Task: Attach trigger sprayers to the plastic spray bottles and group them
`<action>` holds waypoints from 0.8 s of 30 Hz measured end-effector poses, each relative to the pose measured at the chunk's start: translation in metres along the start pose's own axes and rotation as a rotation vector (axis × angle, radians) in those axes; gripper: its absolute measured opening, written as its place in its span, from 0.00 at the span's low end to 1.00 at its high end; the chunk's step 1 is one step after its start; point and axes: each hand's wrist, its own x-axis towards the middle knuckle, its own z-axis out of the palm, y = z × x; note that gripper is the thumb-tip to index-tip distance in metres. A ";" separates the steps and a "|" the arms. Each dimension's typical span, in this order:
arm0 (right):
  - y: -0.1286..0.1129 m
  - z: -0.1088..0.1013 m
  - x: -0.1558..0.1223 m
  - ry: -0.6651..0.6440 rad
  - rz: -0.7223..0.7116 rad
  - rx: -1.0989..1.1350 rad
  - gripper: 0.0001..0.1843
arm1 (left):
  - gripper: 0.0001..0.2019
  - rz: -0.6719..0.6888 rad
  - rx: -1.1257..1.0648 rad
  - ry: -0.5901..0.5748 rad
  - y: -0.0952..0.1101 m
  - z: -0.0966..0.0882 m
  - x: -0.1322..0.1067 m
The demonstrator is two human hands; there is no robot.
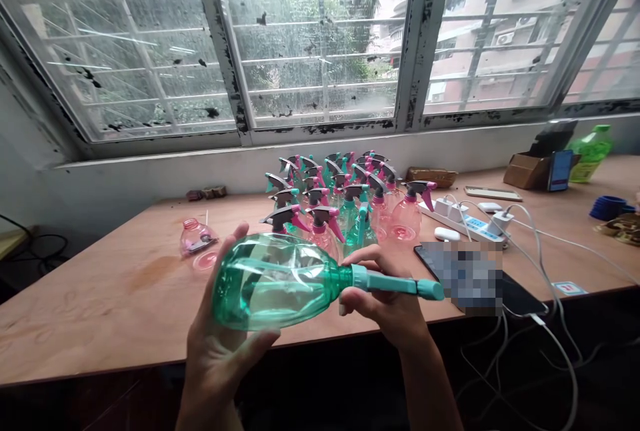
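Note:
My left hand (220, 344) cups the round body of a clear green spray bottle (273, 279) held sideways over the table's front edge. At the bottle's neck my right hand (387, 304) is closed around its teal spray head (395, 282), whose nozzle points right. Behind them stand several assembled pink and green spray bottles (340, 201) with grey-and-pink or teal triggers, packed in a group mid-table. A pink bottle (196, 239) lies on its side to the left with a loose trigger beside it.
The wooden table (100, 298) runs under a barred window. To the right lie a white power strip (463, 218) with chargers and cables, a dark phone (520, 294), a cardboard box (525, 170), a green bottle (593, 151) and a blue ring (607, 206).

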 end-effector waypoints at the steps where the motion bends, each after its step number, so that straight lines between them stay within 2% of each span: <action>1: 0.000 0.000 0.000 0.004 0.005 0.022 0.13 | 0.41 0.004 0.019 -0.012 0.002 0.000 -0.001; 7: -0.003 -0.002 0.001 0.005 0.001 0.024 0.14 | 0.48 -0.056 0.031 -0.093 0.002 -0.005 -0.001; 11: -0.003 0.000 0.000 0.002 0.002 -0.014 0.14 | 0.39 0.017 -0.013 -0.040 0.002 -0.004 0.003; 14: -0.002 0.001 0.001 0.008 0.011 0.014 0.14 | 0.39 0.075 0.014 -0.031 0.005 -0.003 0.001; 20: -0.001 -0.002 0.002 0.039 0.022 -0.006 0.15 | 0.38 -0.043 0.096 -0.007 0.006 -0.001 -0.006; 24: -0.002 -0.004 0.001 0.024 -0.020 -0.146 0.16 | 0.42 -0.076 0.016 -0.031 0.002 -0.001 -0.002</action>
